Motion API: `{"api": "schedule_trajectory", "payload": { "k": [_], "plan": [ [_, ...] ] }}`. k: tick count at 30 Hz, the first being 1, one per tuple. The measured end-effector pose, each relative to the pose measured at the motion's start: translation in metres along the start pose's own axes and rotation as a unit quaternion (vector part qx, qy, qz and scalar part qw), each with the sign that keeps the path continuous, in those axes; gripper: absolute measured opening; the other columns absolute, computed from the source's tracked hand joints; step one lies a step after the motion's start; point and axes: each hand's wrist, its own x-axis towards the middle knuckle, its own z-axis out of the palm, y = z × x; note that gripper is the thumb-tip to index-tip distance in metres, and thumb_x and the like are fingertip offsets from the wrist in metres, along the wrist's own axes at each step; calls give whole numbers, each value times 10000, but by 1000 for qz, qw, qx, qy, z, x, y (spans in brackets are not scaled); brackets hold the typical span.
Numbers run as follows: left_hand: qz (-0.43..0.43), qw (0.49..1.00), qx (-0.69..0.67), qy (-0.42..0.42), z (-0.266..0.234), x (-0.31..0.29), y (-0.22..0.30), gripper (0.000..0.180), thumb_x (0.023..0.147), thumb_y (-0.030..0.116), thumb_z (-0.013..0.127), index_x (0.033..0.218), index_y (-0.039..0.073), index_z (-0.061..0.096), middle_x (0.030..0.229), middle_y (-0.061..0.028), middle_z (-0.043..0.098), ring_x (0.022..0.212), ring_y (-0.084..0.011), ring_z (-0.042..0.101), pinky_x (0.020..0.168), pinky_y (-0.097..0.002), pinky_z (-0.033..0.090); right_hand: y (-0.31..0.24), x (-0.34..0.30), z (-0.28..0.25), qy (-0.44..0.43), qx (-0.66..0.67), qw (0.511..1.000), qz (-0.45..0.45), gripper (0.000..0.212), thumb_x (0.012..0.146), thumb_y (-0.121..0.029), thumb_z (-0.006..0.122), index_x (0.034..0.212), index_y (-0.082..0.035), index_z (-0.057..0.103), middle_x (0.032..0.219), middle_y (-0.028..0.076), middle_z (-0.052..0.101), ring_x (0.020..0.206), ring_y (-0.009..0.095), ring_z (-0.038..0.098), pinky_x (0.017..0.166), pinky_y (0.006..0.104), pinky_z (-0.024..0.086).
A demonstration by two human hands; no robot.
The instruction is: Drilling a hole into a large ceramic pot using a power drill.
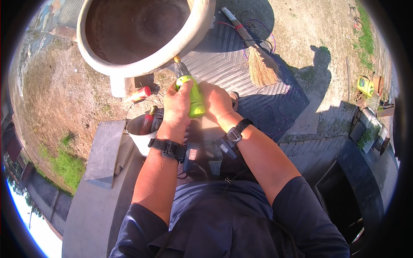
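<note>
Gripping a yellow-green bottle (197, 103) between them, left hand (176, 103) and right hand (217, 101) meet just above the centre of the frame. Bottle tilted, its clear shoulder and orange nozzle (177, 59) pointing up and slightly left, base toward the lower right. Left thumb lies along the bottle's left side, below the clear shoulder; remaining left fingers curl underneath, mostly hidden. Right fingers closed in against the opposite side, tips out of sight behind the bottle. Base shows below, between the two palms.

Nozzle stands at the lower right rim of a large round vessel (129, 69), upper left of the frame; cannot tell if they touch. Dark straps (167, 148) around both wrists.

Left of centre: white bucket (141, 142) with a red bottle (146, 125) inside; a red-capped container (140, 94) on the ground just above it. Grey board (104, 148) at left, below the bucket's level. Upper right of centre: straw broom (261, 69) lying on a ribbed dark mat (260, 107).
</note>
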Motion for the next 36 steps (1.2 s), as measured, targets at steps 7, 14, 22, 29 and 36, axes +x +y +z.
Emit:
{"api": "schedule_trajectory", "payload": {
  "k": [7,14,22,29,36],
  "plan": [
    [0,1000,2,-3,0,-1,1,291,965,201,667,1165,-7,633,978,-90,676,808,-185,658,690,-333,570,-3,1,0,-14,-12,1000,18,143,909,-193,564,979,-73,601,886,165,708,854,379,694,727,482,538],
    [4,1000,-10,1,1,0,1,256,963,178,652,1135,-8,617,930,-100,676,747,-207,679,633,-339,585,-1,1,3,37,5,999,-1,205,880,-270,641,922,-70,647,848,171,699,826,392,690,670,473,533],
    [-6,1000,-9,0,2,-2,3,278,965,185,661,1160,-10,635,969,-85,673,796,-180,659,680,-326,572,-1,1,3,23,4,1000,18,185,884,-255,638,933,-77,650,848,171,697,831,387,691,671,464,533],
    [4,1000,-9,2,4,-3,3,284,966,186,655,1161,-16,619,952,-103,685,778,-207,690,663,-334,587,1,1,6,44,11,999,2,174,882,-250,638,923,-81,640,840,163,691,826,387,688,666,464,531],
    [-1,1000,-11,13,5,-4,4,286,965,194,659,1150,-22,624,951,-104,688,786,-207,693,678,-328,587,-1,0,-1,6,-12,1000,-10,154,913,-196,569,999,-70,586,889,163,700,844,372,693,727,477,543]
  ]
}}
